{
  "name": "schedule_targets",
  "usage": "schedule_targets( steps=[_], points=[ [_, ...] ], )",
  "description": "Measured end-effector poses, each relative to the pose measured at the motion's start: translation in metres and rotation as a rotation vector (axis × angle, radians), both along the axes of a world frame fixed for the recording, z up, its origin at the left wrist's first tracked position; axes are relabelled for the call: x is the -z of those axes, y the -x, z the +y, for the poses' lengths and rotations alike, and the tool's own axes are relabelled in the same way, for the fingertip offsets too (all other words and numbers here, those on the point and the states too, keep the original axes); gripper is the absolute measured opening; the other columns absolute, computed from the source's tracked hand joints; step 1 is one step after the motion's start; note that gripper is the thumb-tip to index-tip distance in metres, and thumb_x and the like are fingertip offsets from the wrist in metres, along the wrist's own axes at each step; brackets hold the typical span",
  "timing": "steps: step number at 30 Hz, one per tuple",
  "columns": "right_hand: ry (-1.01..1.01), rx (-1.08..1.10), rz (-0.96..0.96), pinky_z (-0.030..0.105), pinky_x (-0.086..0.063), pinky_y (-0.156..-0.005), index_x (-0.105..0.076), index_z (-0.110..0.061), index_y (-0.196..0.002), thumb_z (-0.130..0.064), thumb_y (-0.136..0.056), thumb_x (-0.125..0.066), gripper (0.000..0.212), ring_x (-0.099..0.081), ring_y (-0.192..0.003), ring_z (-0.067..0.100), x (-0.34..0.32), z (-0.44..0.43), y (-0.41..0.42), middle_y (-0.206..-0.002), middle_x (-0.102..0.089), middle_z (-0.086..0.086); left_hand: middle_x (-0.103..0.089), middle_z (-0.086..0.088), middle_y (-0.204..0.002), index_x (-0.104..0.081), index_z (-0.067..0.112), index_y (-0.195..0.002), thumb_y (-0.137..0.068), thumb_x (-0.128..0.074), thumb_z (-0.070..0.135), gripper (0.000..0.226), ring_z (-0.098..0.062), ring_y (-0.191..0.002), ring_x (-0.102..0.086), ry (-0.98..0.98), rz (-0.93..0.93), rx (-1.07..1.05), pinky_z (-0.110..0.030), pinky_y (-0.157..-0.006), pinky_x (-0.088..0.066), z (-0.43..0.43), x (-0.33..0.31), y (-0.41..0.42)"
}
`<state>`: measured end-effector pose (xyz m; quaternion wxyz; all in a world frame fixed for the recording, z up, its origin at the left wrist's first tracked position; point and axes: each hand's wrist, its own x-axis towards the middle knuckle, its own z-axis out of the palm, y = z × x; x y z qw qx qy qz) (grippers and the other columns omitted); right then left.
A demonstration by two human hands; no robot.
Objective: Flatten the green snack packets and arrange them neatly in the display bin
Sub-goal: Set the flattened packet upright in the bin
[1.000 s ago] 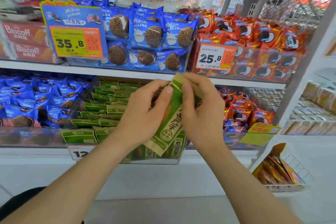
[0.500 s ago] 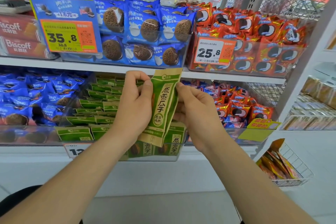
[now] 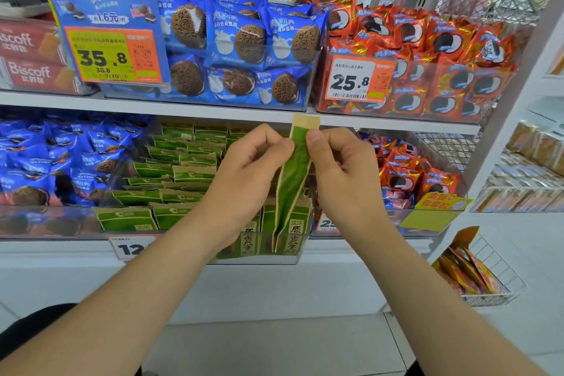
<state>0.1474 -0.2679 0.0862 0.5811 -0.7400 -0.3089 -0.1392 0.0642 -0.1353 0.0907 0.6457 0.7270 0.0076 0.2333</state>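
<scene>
A green snack packet [image 3: 295, 180] with a tan top strip hangs upright and edge-on in front of the lower shelf. My left hand [image 3: 247, 174] pinches its upper part from the left and my right hand [image 3: 341, 174] pinches it from the right, thumbs nearly meeting. Behind it stands the clear display bin [image 3: 259, 258], with several more green packets [image 3: 171, 180] lying in rows inside. Upright green packets [image 3: 293, 238] stand at the bin's front right, partly hidden by my hands.
Blue cookie packs [image 3: 45, 162] fill the bin to the left and red cookie packs [image 3: 409, 180] the bin to the right. The shelf above [image 3: 213, 108] carries blue and red cookie bins with price tags. A wire basket [image 3: 482, 281] hangs low at the right.
The packet has turned from face-on to edge-on and stands straighter. Both hands have shifted up to pinch its upper part from either side.
</scene>
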Motion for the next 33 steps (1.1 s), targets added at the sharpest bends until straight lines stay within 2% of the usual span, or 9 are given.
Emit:
schedule_targets(
  steps=[5,8,11,15,18,21,26,29,33],
  points=[
    [-0.014,-0.037,0.061,0.026,-0.031,-0.061,-0.046,-0.028,-0.063,-0.027,-0.111,-0.054,0.049,-0.039,-0.06,0.005,-0.001,0.001,0.002,-0.062,-0.041,-0.014,-0.067,-0.026,-0.111,-0.068,0.017,-0.097,-0.108,-0.061,0.03,0.018,-0.032,-0.099,-0.065,0.081,0.079,0.053,-0.064,-0.106,-0.049,0.004,0.001,-0.001],
    [-0.096,-0.115,0.148,0.029,-0.038,-0.057,-0.057,-0.013,-0.065,-0.029,-0.11,-0.058,0.047,-0.043,-0.057,0.009,-0.002,0.0,0.005,-0.057,-0.049,-0.004,-0.065,-0.026,-0.11,-0.07,0.016,-0.104,-0.109,-0.059,0.031,0.019,-0.039,-0.102,-0.065,0.04,0.052,0.014,-0.065,-0.107,-0.049,0.005,0.003,-0.002],
    [-0.083,-0.168,0.162,0.041,-0.055,-0.066,-0.068,-0.004,-0.08,-0.031,-0.103,-0.07,0.036,-0.062,-0.067,0.019,-0.005,-0.001,0.009,-0.072,-0.068,0.014,-0.067,-0.022,-0.105,-0.069,0.015,-0.106,-0.111,-0.056,0.026,0.018,-0.027,-0.094,-0.065,0.028,0.017,-0.029,-0.058,-0.099,-0.053,0.005,0.006,-0.002],
    [0.131,-0.248,0.223,0.043,-0.065,-0.078,-0.068,-0.017,-0.103,-0.031,-0.088,-0.087,0.028,-0.078,-0.087,0.021,-0.008,-0.004,0.014,-0.102,-0.076,0.0,-0.068,-0.008,-0.09,-0.067,0.014,-0.105,-0.112,-0.052,0.026,0.021,-0.015,-0.084,-0.063,0.084,-0.015,-0.136,-0.041,-0.081,-0.054,0.008,0.005,-0.003],
    [0.211,-0.363,0.398,0.04,-0.066,-0.081,-0.062,-0.024,-0.113,-0.026,-0.086,-0.089,0.039,-0.076,-0.101,0.021,-0.006,-0.006,0.018,-0.122,-0.069,0.001,-0.065,-0.027,-0.1,-0.065,0.007,-0.108,-0.112,-0.049,0.035,0.032,-0.027,-0.086,-0.061,0.136,-0.048,-0.216,-0.061,-0.086,-0.053,0.013,0.006,-0.003],
    [0.115,-0.365,0.407,0.041,-0.066,-0.077,-0.062,-0.009,-0.106,-0.025,-0.093,-0.081,0.028,-0.074,-0.082,0.018,-0.006,-0.004,0.024,-0.106,-0.072,0.006,-0.068,-0.029,-0.11,-0.065,0.001,-0.114,-0.111,-0.05,0.043,0.044,-0.042,-0.102,-0.067,0.202,-0.033,-0.176,-0.067,-0.098,-0.054,0.014,0.006,-0.001],
    [0.024,-0.234,0.192,0.049,-0.06,-0.068,-0.068,-0.011,-0.096,-0.029,-0.11,-0.057,0.025,-0.065,-0.069,0.021,0.001,0.0,0.023,-0.076,-0.068,0.0,-0.081,-0.003,-0.109,-0.074,-0.006,-0.107,-0.104,-0.065,0.035,0.042,-0.014,-0.114,-0.073,0.121,0.043,-0.063,-0.045,-0.096,-0.063,0.013,0.007,0.008],
    [0.04,-0.174,0.178,0.059,-0.059,-0.071,-0.071,-0.016,-0.094,-0.027,-0.111,-0.053,0.028,-0.068,-0.076,0.031,0.007,0.001,0.02,-0.076,-0.071,0.001,-0.083,0.004,-0.102,-0.084,0.009,-0.087,-0.098,-0.075,0.028,0.023,-0.013,-0.113,-0.074,-0.018,0.019,-0.079,-0.049,-0.098,-0.06,0.013,0.013,0.011],
    [-0.015,-0.129,0.284,0.058,-0.061,-0.08,-0.077,-0.014,-0.09,-0.028,-0.11,-0.057,0.031,-0.074,-0.081,0.029,0.009,-0.002,0.017,-0.081,-0.078,0.003,-0.082,0.004,-0.106,-0.083,0.013,-0.092,-0.101,-0.071,0.014,0.015,-0.017,-0.107,-0.077,-0.058,0.011,-0.027,-0.042,-0.089,-0.065,0.013,0.015,0.015]
  ],
)
